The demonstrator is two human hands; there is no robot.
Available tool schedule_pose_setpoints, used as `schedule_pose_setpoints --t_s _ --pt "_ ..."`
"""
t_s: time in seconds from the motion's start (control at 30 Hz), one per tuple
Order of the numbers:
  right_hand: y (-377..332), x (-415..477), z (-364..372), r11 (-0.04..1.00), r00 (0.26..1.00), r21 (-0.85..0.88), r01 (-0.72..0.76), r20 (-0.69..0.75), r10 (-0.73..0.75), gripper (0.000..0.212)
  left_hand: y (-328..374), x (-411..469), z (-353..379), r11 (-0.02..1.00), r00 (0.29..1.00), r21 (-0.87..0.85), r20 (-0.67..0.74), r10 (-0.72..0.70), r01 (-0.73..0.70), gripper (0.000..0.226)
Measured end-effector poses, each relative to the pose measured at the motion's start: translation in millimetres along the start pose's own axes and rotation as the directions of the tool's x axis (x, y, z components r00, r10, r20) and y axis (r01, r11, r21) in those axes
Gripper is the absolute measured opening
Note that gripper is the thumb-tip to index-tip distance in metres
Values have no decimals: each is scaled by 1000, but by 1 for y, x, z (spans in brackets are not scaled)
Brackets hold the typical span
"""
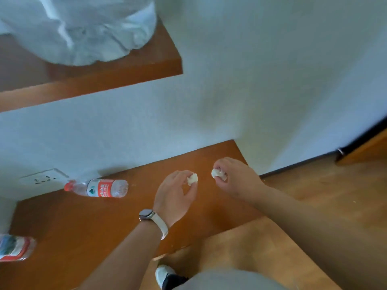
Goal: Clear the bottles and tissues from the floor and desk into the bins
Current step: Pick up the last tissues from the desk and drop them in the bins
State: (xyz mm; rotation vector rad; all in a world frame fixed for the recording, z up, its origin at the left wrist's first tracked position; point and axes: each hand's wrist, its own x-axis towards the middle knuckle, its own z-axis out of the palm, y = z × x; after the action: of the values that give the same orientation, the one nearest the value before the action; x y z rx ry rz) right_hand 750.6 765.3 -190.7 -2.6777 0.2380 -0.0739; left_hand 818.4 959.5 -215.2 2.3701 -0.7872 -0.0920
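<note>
The left hand [176, 197], wearing a pale-strapped wristwatch [146, 214], hovered over the orange-brown wooden tabletop [83, 227]. Its grip was narrow, thumb and fingertips pinching a small crumpled white tissue [192, 178]. Just beside it, the right hand [236, 176] had its grip closed in the same way on a second crumpled white tissue [217, 174], fingers curled over it. Whether either tissue touched the wood could not be told. Both tissues were near the tabletop's far right corner, close to the white wall [251, 91]. Well to the left, a clear plastic bottle with a red cap and red label [98, 187] lay on its side on the tabletop by the wall, its cap pointing towards a white wall socket [43, 178]. Another red-labelled plastic bottle [14, 246] lay at the left edge of view, partly cut off. Above, a wooden shelf [125, 76] carried a translucent white plastic bag [79, 28]. Lighter wooden floor [314, 189] showed to the right, and a white and black shoe [164, 275] showed below the tabletop's near edge
</note>
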Motion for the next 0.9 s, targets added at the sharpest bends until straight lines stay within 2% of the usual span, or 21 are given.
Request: schedule_pose_setpoints --t_s 0.27,0.4,0.5,0.63,0.73,0.9 --pt "137 -110 -86 977 970 85 -196 -131 206 20 151 14 97 982 980 -26 62 189 -188 22" --pt "191 -169 -118 944 917 128 -303 -229 325 19 226 13 141 963 950 -75 163 268 -259 23" --pt "222 -212 -141 923 872 96 -374 -304 385 13 280 17 163 920 899 -117 196 392 -375 20" --pt "256 -267 -172 871 770 153 -467 -414 486 11 345 26 195 850 801 -171 284 527 -498 21" --pt "278 -306 -185 801 663 224 -556 -462 589 7 385 29 223 775 707 -223 319 632 -592 18" --pt "317 -364 -194 677 478 315 -666 -517 710 8 447 34 278 698 579 -303 399 711 -649 18"
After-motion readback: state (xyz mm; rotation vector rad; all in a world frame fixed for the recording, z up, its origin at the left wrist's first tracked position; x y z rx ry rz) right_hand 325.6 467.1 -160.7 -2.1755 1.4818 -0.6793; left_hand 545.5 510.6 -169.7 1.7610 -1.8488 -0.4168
